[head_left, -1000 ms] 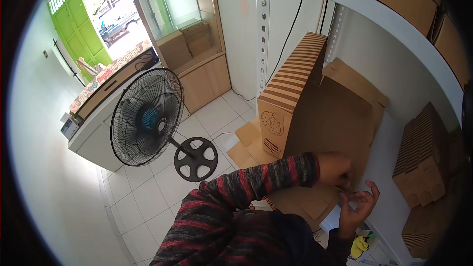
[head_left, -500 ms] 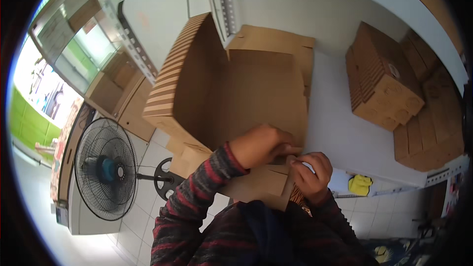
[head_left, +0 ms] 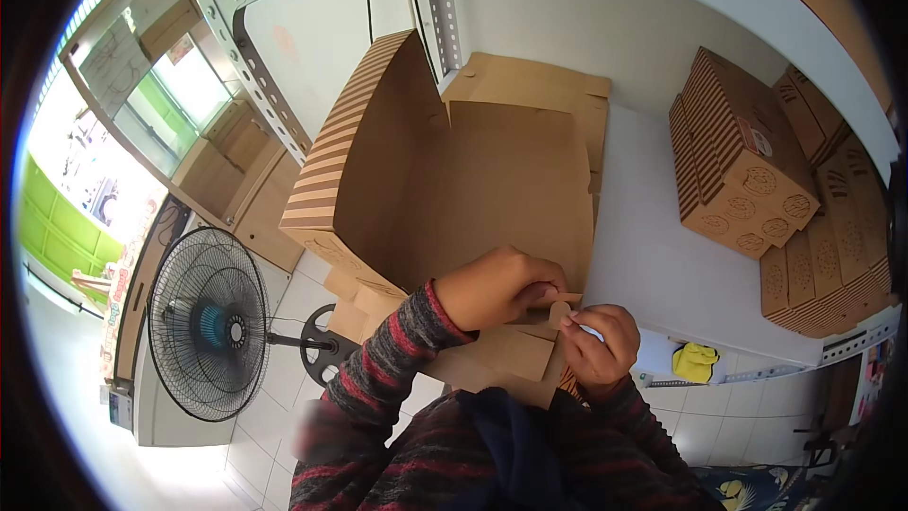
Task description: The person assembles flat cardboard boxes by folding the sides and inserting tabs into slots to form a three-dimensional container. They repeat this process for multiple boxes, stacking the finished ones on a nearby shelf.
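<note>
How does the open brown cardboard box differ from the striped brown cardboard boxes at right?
The open box shows its plain inside; the grouped boxes show printed outsides. The left hand and right hand touch the open box, not the grouped boxes. Both are striped brown cardboard.

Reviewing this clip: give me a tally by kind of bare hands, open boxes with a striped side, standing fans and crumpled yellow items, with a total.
Bare hands: 2 (left hand, right hand)
Open striped-sided box: 1
Standing fan: 1
Crumpled yellow item: 1
Total: 5
</note>
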The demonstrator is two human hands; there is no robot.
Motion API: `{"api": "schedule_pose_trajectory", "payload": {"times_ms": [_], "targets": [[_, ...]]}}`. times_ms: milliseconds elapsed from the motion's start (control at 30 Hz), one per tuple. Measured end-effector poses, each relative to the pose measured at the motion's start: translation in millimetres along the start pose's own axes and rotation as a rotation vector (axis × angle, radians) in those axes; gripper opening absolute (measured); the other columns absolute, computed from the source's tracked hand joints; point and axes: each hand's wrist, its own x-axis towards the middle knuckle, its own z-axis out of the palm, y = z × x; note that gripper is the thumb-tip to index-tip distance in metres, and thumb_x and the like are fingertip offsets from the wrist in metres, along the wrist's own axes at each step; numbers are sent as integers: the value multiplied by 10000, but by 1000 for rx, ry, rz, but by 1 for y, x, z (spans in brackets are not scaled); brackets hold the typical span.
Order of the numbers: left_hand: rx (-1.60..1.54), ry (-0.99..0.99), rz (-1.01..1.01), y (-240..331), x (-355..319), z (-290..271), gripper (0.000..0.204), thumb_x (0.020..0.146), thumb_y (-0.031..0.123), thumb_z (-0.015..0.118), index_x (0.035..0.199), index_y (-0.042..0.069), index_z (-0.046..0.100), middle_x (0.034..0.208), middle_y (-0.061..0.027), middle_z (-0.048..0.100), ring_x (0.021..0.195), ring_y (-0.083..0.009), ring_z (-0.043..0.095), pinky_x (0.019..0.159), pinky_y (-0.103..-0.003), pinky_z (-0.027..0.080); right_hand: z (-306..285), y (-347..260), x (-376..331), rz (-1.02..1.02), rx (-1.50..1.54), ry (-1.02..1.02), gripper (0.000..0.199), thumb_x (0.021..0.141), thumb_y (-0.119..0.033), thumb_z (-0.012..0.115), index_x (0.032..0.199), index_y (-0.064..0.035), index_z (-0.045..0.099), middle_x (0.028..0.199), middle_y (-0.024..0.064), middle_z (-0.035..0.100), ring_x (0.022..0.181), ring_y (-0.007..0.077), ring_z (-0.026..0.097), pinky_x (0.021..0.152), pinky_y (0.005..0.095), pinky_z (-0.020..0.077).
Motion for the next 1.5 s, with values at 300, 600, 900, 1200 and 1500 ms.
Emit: {"api": "schedule_pose_trajectory", "payload": {"times_ms": [300,600,900,1200,1500], "targets": [[-37,4,1,-2,-4,0,110,891,40,588,965,4,662,783,-135,672,703,-262,656,662,-337,496,5,-2,-3,-10,-10,30,142,655,29,762,687,-29,637,813,56,633,692,217,616,551,316,486],[-57,-19,22,-3,-4,2,104,898,48,579,969,16,649,784,-139,665,707,-274,651,666,-342,490,8,-4,-10,10,-16,67,154,668,36,756,696,-24,617,820,61,633,694,230,613,565,332,490],[-59,-67,23,-1,-6,1,93,902,61,584,969,30,640,781,-139,660,695,-278,640,655,-339,484,7,-6,-6,43,-35,79,159,657,46,753,657,-12,605,792,64,632,673,236,608,557,337,476],[-1,-3,66,3,-14,8,149,869,85,623,1010,53,659,792,-152,671,733,-328,654,680,-387,509,0,-5,5,201,24,17,161,642,56,751,668,-9,607,786,76,621,679,250,605,564,339,458],[382,135,7,23,-24,17,209,792,132,698,994,82,682,824,-129,680,762,-307,661,688,-377,522,-21,0,39,316,101,-239,229,612,-12,763,802,-40,639,1049,96,598,923,285,580,769,383,468]]}}
